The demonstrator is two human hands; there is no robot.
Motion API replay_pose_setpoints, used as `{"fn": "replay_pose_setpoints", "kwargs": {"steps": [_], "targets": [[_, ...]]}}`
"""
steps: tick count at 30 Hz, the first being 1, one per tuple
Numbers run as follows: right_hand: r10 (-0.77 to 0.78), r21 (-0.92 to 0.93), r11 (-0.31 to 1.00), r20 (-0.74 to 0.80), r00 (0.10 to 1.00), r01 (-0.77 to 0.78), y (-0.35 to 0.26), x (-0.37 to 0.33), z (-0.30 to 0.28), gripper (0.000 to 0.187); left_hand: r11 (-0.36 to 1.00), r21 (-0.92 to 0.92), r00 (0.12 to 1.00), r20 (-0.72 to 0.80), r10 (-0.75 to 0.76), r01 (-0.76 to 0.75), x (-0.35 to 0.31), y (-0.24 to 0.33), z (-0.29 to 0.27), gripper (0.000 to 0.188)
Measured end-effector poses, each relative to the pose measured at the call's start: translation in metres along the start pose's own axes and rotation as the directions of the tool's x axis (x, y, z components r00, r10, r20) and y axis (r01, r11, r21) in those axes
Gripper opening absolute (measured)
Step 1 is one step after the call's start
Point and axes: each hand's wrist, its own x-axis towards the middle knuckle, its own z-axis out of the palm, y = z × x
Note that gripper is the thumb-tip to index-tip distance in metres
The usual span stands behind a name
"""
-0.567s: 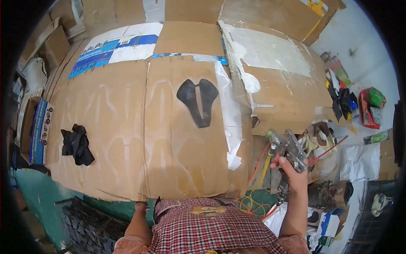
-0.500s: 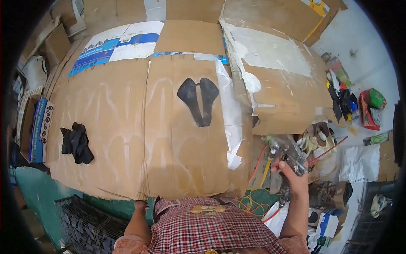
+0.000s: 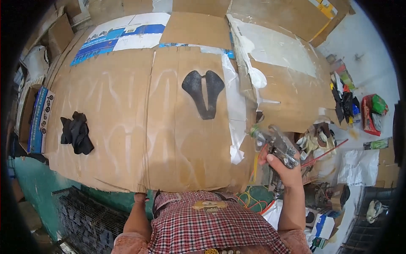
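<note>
My right hand (image 3: 284,168) is closed round a spray gun (image 3: 279,146), a metal tool smeared with residue, with a clear bottle-like part at its left end. I hold it over the right front edge of the cardboard-covered table (image 3: 114,165). A black saddle-shaped pad (image 3: 195,95) with a long slot down its middle lies flat on the cardboard, left of the gun and farther away. My left hand (image 3: 140,197) hangs at the table's front edge, its fingers mostly hidden. A crumpled black glove or cloth (image 3: 77,133) rests on the left of the table.
A blue-sided box (image 3: 39,120) stands at the left edge. Below it is a black wire crate (image 3: 86,216). Red and yellow hoses (image 3: 253,203) hang at the right front. Stained rags (image 3: 317,139), a white plastic bag (image 3: 358,167) and a red bag (image 3: 372,114) lie to the right.
My right hand has brought the spray gun slightly to the left, and its clear end shows more fully. The whole view has shifted a little. The pad stays where it lay on the cardboard.
</note>
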Motion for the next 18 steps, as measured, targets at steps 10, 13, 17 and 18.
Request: {"fn": "replay_pose_setpoints", "kwargs": {"steps": [10, 13, 17, 18], "targets": [[-0.014, -0.096, 0.995, -0.061, 0.998, 0.008, -0.004, -0.002, -0.008, 0.039, -0.235, -0.954, 0.933, 0.247, -0.260, 0.187, -0.038, 0.037, -0.065, 0.019], [-0.031, 0.003, 1.000, 0.118, 0.993, 0.030, -0.016, 0.004, -0.005, 0.044, 0.303, -0.947, 0.940, -0.194, -0.280, -0.105, 0.006, -0.012, 0.041, 0.019], [-0.043, -0.135, 0.990, -0.014, 0.999, 0.041, 0.003, -0.014, -0.013, 0.046, -0.353, -0.916, 0.925, 0.288, -0.247, 0.191, -0.010, 0.042, -0.069, 0.022], [-0.041, -0.123, 0.992, -0.009, 0.999, 0.039, 0.001, -0.011, -0.013, 0.046, -0.352, -0.916, 0.920, 0.292, -0.260, 0.191, -0.022, 0.040, -0.071, 0.022]]}}
